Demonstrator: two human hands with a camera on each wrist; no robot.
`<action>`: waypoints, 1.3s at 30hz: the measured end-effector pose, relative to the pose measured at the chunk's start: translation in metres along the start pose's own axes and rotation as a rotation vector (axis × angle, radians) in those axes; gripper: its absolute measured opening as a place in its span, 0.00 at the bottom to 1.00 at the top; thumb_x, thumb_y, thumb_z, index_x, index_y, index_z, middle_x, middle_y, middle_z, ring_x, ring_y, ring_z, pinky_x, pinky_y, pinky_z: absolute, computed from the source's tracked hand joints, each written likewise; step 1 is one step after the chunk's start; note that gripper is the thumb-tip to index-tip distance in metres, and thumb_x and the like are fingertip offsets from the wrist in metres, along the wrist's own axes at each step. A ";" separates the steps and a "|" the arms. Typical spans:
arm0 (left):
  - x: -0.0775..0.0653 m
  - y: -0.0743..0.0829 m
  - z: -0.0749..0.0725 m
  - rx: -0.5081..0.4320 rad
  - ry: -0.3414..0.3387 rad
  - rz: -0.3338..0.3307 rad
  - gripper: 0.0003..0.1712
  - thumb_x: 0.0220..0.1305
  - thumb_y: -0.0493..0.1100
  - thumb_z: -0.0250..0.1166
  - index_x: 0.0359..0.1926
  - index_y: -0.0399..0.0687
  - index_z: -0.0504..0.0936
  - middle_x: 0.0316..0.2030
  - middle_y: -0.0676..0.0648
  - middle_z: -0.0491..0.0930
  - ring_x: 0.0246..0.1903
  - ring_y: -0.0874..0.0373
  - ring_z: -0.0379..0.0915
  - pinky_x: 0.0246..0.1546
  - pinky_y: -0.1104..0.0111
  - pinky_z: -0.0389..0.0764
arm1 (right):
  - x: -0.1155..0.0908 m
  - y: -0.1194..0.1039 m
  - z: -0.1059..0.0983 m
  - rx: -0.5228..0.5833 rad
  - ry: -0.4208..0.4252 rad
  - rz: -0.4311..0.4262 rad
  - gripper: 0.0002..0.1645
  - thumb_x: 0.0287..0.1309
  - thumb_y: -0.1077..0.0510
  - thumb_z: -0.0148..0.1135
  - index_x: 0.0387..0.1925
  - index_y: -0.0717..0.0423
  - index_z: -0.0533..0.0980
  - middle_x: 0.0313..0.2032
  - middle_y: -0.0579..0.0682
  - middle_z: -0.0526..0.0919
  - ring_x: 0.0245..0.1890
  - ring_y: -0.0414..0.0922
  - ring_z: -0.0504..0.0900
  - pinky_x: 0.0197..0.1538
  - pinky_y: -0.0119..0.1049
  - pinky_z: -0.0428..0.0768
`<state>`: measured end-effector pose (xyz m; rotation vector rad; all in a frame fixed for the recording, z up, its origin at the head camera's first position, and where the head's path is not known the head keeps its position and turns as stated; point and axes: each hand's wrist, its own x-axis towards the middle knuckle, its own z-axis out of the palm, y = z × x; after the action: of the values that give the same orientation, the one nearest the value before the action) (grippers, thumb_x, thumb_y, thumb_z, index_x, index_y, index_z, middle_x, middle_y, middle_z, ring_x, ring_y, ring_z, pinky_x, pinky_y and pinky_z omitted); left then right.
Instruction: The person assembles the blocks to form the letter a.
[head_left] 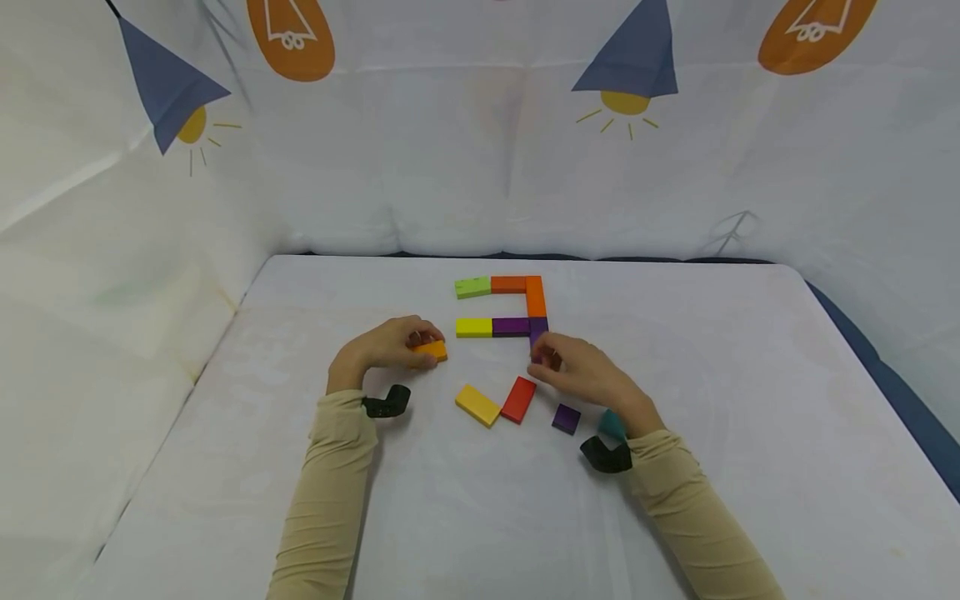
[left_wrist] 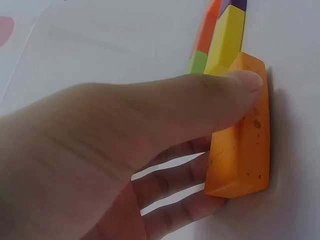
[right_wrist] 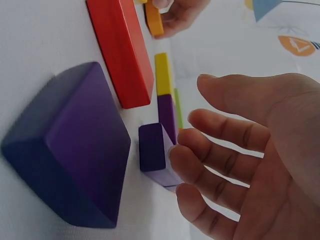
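I count six blocks (head_left: 510, 327) joined beyond the red block (head_left: 518, 401); it and three others (head_left: 566, 419) remain loose. Leftward, my left hand (head_left: 390, 343) pinches the orange block (left_wrist: 252, 150), unjoined; rightward, my right hand (head_left: 583, 367), fingers slackly parted, holds nothing.

Around the plain red block (head_left: 518, 400), the head view shows an amber block (head_left: 477, 406) at 9 o'clock, a teal block (head_left: 612, 425) at 3 and a dark purple cube (head_left: 566, 419) at 4. The held block (left_wrist: 256, 140), at 10, is orange with dark specks. At 11 come a lime block (head_left: 472, 287) and a yellow block (head_left: 474, 327); at 12, a purple bar (head_left: 511, 327), an orange-red bar (head_left: 508, 285), a brighter orange bar (head_left: 536, 297) and a second purple bar (head_left: 537, 324). Sleeves (head_left: 322, 492) are tan, the tabletop (head_left: 480, 517) white. The white backdrop (head_left: 450, 150) bears blue-grey lampshades (head_left: 633, 54), yellow bulbs (head_left: 626, 102) and orange ovals (head_left: 296, 58) with white line drawings.
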<state>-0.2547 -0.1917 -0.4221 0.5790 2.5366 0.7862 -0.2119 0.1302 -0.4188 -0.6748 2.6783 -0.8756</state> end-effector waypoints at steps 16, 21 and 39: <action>0.006 0.003 0.004 -0.041 0.060 -0.037 0.22 0.62 0.49 0.62 0.57 0.52 0.74 0.44 0.45 0.74 0.41 0.53 0.69 0.43 0.65 0.72 | 0.001 -0.016 0.017 -0.045 -0.023 -0.108 0.17 0.61 0.49 0.60 0.48 0.52 0.74 0.38 0.43 0.77 0.39 0.40 0.74 0.45 0.34 0.76; 0.008 0.006 0.006 -0.019 0.086 -0.058 0.21 0.62 0.50 0.62 0.56 0.53 0.76 0.45 0.45 0.73 0.42 0.53 0.69 0.43 0.64 0.72 | 0.002 -0.020 0.022 -0.069 -0.045 -0.190 0.17 0.61 0.50 0.60 0.48 0.53 0.75 0.39 0.43 0.78 0.39 0.41 0.75 0.44 0.33 0.77; 0.021 0.014 0.018 0.019 0.209 -0.074 0.22 0.62 0.54 0.62 0.53 0.49 0.77 0.46 0.43 0.71 0.42 0.51 0.69 0.44 0.62 0.74 | 0.002 -0.022 0.032 -0.120 -0.116 -0.193 0.15 0.61 0.48 0.59 0.48 0.48 0.75 0.40 0.40 0.76 0.38 0.38 0.72 0.41 0.29 0.75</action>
<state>-0.2592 -0.1633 -0.4325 0.4260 2.7403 0.8357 -0.1946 0.0975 -0.4307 -0.9935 2.6098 -0.6994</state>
